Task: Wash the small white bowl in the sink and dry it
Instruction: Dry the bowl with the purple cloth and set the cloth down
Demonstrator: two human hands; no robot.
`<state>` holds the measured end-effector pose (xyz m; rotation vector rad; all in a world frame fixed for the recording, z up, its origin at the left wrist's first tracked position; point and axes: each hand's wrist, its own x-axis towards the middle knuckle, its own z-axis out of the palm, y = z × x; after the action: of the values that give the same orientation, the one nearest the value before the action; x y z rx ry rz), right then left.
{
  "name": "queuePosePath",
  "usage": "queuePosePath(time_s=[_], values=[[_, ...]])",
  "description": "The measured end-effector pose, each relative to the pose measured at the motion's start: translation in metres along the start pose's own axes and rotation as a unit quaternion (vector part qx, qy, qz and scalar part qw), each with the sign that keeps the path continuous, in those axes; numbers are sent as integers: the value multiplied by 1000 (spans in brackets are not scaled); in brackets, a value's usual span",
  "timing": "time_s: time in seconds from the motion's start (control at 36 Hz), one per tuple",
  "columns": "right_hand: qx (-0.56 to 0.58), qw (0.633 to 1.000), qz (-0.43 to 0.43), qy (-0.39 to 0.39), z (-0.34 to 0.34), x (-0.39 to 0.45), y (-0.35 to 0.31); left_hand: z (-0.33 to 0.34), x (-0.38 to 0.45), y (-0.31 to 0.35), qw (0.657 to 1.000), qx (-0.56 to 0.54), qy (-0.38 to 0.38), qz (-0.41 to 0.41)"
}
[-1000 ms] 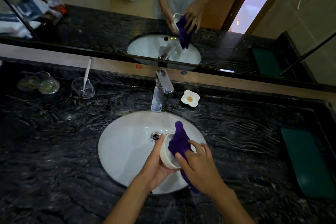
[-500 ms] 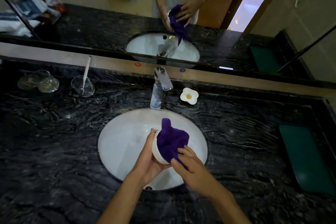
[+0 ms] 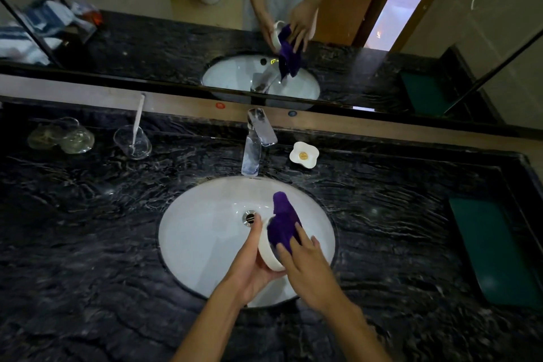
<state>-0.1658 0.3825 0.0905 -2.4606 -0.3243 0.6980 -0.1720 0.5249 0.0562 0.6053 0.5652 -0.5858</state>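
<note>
**Bowl held over the basin, cloth pressed inside**

The left hand (image 3: 252, 261) cups the small white bowl (image 3: 269, 256) on its side above the sink (image 3: 202, 238), thumb up near the drain (image 3: 249, 218). The right hand (image 3: 308, 270) pinches a purple cloth (image 3: 283, 223) into the bowl's mouth; the cloth's tip sticks out toward 12 o'clock. The tap (image 3: 258, 138) stands at 12 o'clock from the basin, and a flower-shaped dish (image 3: 304, 154) lies at 1 o'clock on the dark counter (image 3: 88, 229).

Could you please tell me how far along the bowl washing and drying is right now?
Washing looks done: no water runs from the faucet. Drying is in hand: the left hand holds the small white bowl over the sink while the right hand presses a purple cloth into it. Finishing the wipe remains.
</note>
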Motion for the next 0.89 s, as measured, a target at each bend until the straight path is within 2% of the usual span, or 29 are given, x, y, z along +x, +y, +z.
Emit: queuePosePath(time_s=[0.11, 0.25, 0.39, 0.44, 0.5, 0.61, 0.67, 0.72, 0.81, 0.89], values=[[225, 973, 55, -9, 11, 4, -2, -2, 1, 1, 1000, 1, -6, -10], [413, 906, 82, -35, 15, 1, 1, -7, 2, 1, 999, 33, 14, -16], [471, 875, 102, -48, 6, -8, 9, -6, 3, 2, 997, 56, 48, 6], [445, 888, 102, -61, 2, -9, 10, -4, 1, 4, 996, 74, 45, 1], [380, 918, 90, -66, -1, -9, 13, -4, 0, 6, 996, 80, 32, -9], [164, 985, 8, -55, -10, -4, 14, -12, -1, 4, 997, 54, 44, -15], [10, 997, -12, -81, -11, -5, 19, -16, 0, 5, 998, 43, 45, -13], [-92, 991, -28, -96, -5, -6, 27, -16, -1, 5, 998, 43, 39, -18], [-127, 988, -34, -74, 7, -8, 28, -14, -1, 1, 997, 60, 32, -25], [-78, 996, -33, -35, 13, -10, 16, -13, -1, -2, 999, 13, 18, -36]])
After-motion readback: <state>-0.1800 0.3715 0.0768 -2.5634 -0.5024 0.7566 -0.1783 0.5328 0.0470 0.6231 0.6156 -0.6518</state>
